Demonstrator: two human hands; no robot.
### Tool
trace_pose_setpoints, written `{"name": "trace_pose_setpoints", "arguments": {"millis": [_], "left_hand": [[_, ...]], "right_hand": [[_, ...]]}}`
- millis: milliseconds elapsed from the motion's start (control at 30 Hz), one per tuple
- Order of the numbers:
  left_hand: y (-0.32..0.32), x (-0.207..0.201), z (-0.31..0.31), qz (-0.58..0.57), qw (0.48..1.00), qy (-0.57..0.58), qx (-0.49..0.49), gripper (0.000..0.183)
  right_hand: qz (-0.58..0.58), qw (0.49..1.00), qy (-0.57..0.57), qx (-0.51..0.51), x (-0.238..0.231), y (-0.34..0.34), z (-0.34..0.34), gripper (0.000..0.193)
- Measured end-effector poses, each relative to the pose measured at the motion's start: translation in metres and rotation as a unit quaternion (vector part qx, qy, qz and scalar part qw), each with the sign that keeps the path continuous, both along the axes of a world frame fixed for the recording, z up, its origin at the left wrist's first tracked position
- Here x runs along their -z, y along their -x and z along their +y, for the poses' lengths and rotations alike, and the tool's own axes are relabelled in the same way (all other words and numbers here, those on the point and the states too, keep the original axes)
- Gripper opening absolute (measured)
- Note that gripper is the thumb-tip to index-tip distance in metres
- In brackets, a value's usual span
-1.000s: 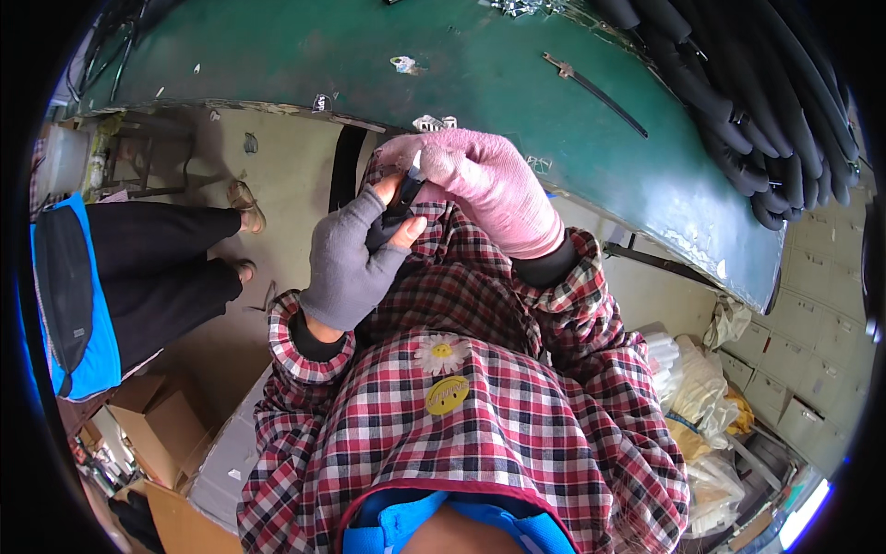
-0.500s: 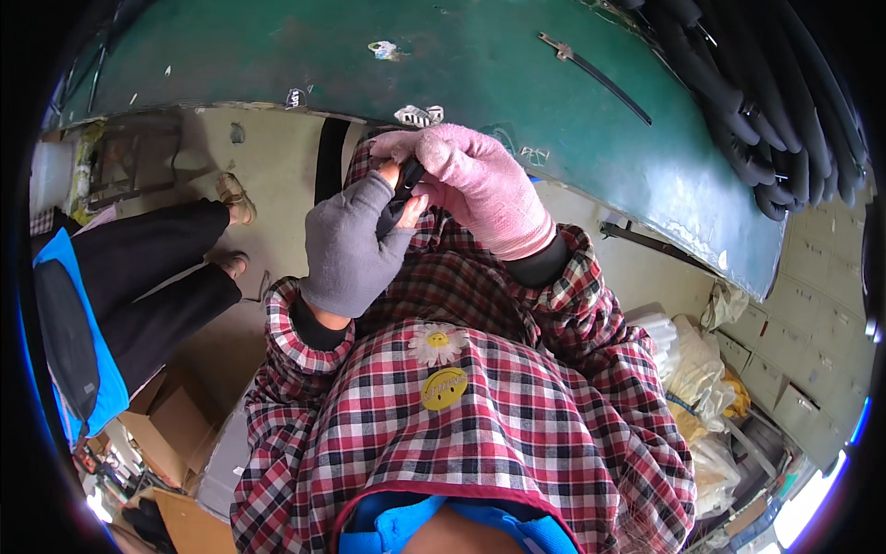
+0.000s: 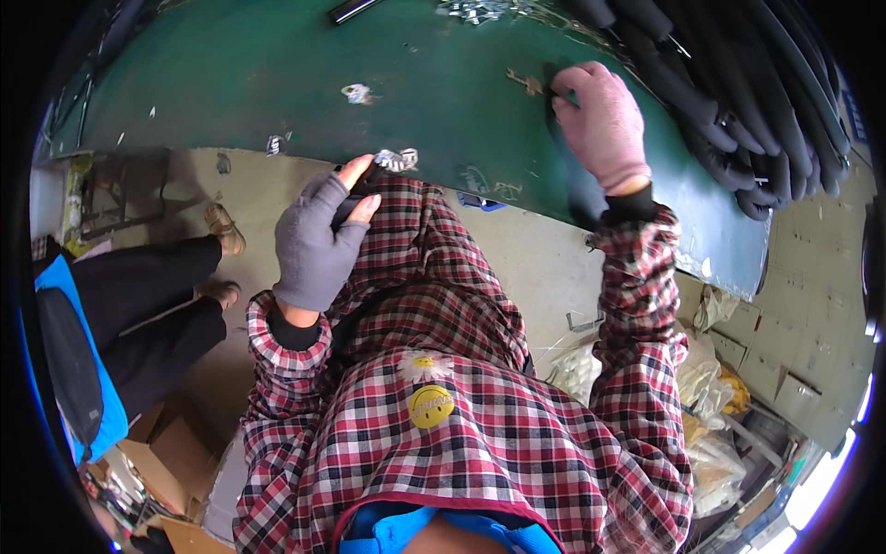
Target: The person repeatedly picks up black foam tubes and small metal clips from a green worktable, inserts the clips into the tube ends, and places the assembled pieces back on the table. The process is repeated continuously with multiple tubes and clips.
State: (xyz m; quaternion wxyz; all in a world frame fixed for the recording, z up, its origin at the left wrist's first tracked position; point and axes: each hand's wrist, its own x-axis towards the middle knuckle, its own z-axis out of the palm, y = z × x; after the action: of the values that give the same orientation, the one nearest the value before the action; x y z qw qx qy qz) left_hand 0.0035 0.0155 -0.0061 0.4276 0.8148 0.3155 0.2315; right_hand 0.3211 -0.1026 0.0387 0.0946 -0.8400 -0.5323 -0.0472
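Note:
My left hand [image 3: 318,235], in a grey glove with bare thumb and fingertips, pinches a small black piece [image 3: 347,205] at the table's near edge. Folds and fingers partly hide that piece, so its kind is unclear. Farther right, my right hand [image 3: 604,129], in a pink glove, is over the green table. Its thumb and forefinger curl in at a slim tool with a brownish metal end [image 3: 524,81]. The tool's thin black strip is hidden beneath the hand, and the exact contact is covered.
A bundle of black padded tubes [image 3: 738,102] lies at the table's right end. Metallic scraps [image 3: 480,9] and a dark bar [image 3: 353,9] are at the far side. To the left stands another person in dark trousers [image 3: 157,245]. Plastic bags [image 3: 711,462] and a cardboard box [image 3: 171,452] flank me.
My right hand has left the black piece and moved far and right, over the slim tool. My left hand keeps the black piece. The view has shifted slightly.

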Motion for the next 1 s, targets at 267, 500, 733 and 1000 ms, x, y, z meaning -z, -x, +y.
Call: {"name": "trace_pose_setpoints", "arguments": {"millis": [267,500,733,1000], "left_hand": [[0.0,-0.01,-0.004,0.033,0.999,-0.032,0.0,0.042],[-0.007,-0.018,-0.005,0.057,0.994,-0.09,-0.011,0.04],[-0.009,-0.012,-0.001,0.018,0.996,-0.085,0.003,0.039],[-0.01,-0.012,-0.001,0.034,0.995,-0.088,-0.011,0.04]], "right_hand": [[0.11,0.993,-0.032,-0.024,-0.008,0.038,-0.029,0.015],[0.211,0.974,0.073,0.033,-0.024,0.032,-0.025,0.018],[0.181,0.981,-0.029,-0.064,-0.008,0.032,-0.043,0.017],[0.292,0.952,-0.091,0.015,-0.014,0.057,-0.029,0.012]]}}
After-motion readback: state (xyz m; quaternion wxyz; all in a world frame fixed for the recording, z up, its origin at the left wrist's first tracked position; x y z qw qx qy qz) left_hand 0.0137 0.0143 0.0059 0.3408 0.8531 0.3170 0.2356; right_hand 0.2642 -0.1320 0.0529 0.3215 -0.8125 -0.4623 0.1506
